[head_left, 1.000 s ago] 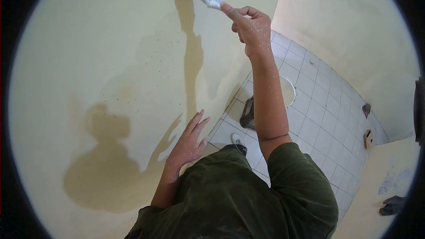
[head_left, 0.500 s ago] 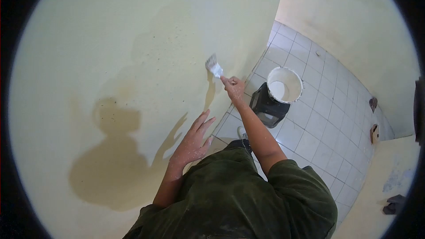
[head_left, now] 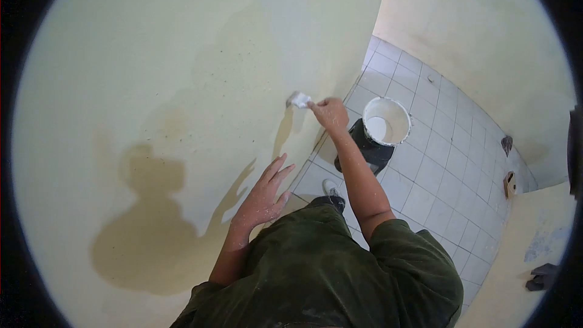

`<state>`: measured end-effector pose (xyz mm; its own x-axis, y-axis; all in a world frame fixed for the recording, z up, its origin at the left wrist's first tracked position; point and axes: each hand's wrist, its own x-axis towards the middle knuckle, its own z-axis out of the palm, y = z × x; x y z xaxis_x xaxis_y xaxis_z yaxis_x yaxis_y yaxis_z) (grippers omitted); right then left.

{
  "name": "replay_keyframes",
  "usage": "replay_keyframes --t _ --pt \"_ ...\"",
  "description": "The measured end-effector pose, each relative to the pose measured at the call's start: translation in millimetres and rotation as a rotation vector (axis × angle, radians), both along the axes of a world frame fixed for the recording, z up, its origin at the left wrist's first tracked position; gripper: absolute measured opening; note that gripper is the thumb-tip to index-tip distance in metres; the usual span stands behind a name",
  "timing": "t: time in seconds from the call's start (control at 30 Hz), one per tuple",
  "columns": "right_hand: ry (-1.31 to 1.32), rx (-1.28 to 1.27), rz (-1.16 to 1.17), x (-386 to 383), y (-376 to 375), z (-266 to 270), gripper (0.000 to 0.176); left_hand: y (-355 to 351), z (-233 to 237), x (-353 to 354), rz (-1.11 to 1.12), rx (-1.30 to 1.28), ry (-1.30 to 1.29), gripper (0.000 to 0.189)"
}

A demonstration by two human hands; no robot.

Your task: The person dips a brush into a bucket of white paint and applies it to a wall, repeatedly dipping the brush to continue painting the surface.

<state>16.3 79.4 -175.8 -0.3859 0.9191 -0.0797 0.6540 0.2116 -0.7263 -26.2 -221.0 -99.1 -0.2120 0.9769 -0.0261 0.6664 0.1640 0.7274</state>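
My right hand [head_left: 331,114] is closed around the handle of a paintbrush [head_left: 299,100], whose white-coated head lies against the pale yellow-green wall [head_left: 218,36]. The bristles point left, and a shadow falls below them. My left hand [head_left: 261,196] holds nothing; its fingers are spread beside the wall, and both hands carry white specks. Right of my right hand, a white bucket [head_left: 402,123] with white paint inside stands on a black stool [head_left: 365,149].
Light floor tiles [head_left: 434,164] run along the wall. My shoe [head_left: 331,188] is near the stool. Farther right are a small box [head_left: 511,184], a dark object [head_left: 507,144] by the far wall [head_left: 486,42], and dark cloth [head_left: 542,277].
My right hand has moved slightly right, and the brush head has dropped a little down the wall and turned more sideways. My left hand stays almost where it was.
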Motion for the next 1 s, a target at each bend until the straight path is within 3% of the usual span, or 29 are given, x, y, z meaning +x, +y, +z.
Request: replay_keyframes --t 0.1,0.27,0.43,0.57,0.63,1.0 --pt "0.097 0.028 0.01 -1.7 2.2 97.5 0.045 -2.6 1.3 -4.5 -0.008 0.048 0.008 0.063" --pt "0.699 0.047 0.005 4.6 -3.2 215.5 0.046 -3.1 7.0 -4.6 -0.017 0.074 0.023 0.063" --pt "1.146 -0.008 0.073 -14.5 -20.1 267.0 0.042 -0.5 12.8 -6.2 -0.017 0.075 0.014 0.063" --pt "0.946 -0.055 0.091 -33.2 -4.4 219.2 0.046 -0.1 8.3 -14.7 -0.006 0.073 -0.002 0.064" --pt "0.939 -0.19 0.113 -40.6 3.4 170.2 0.046 -1.5 6.1 -16.8 0.005 0.051 0.001 0.064" --pt "0.793 -0.353 0.091 -20.5 7.5 -95.8 0.044 10.3 -21.4 -28.1 0.042 -0.072 -0.028 0.061"
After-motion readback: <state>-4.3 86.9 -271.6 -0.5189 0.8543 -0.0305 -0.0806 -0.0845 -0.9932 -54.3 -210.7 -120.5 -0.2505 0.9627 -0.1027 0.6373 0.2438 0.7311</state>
